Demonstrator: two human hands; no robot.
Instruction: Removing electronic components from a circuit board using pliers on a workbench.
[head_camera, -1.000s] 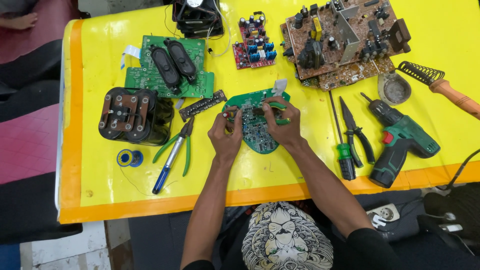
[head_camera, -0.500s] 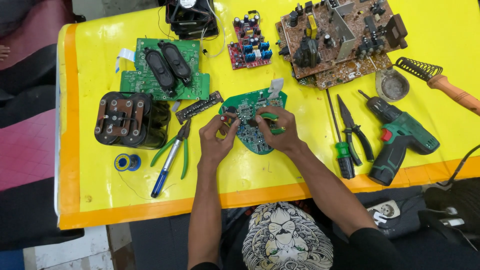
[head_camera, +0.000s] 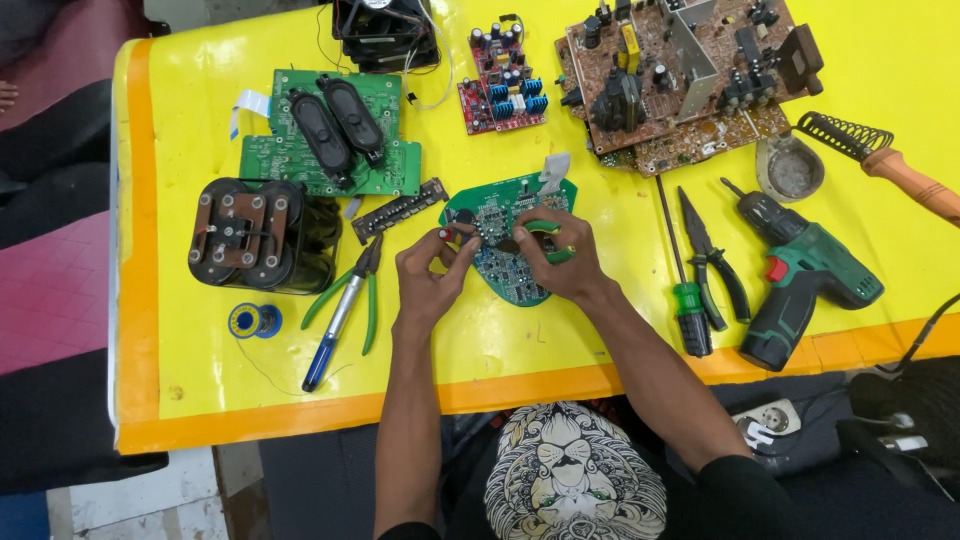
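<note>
At the left of the yellow desk (head_camera: 180, 330) we see a dark block of capacitors (head_camera: 262, 234), and just below it a small blue spool of solder (head_camera: 254, 321). Above them lies a green board carrying two black oval speakers (head_camera: 335, 130). Between the block and our hands rest green-handled pliers (head_camera: 350, 290) and a blue-handled tool (head_camera: 335, 330), touching or crossing each other.

Our left hand (head_camera: 430, 280) rests on the desk at the left edge of the rounded green circuit board (head_camera: 505, 260), which lies flat at the middle of the desk, near its front edge; the thumb and forefinger pinch a small red-tipped part at the board's rim, so this grip is clenched on it. Our right hand (head_camera: 560, 262) lies over the board's right half, its grip closed around a green-handled tool (head_camera: 545, 240) whose tip we cannot make out.

To the right lie a green-handled screwdriver (head_camera: 685, 290), black pliers (head_camera: 712, 262) just beside it, and a green cordless drill (head_camera: 800, 275). Farther back sit a small red board (head_camera: 503, 88), a large brown board (head_camera: 690, 75) and a soldering iron (head_camera: 880, 160).
</note>
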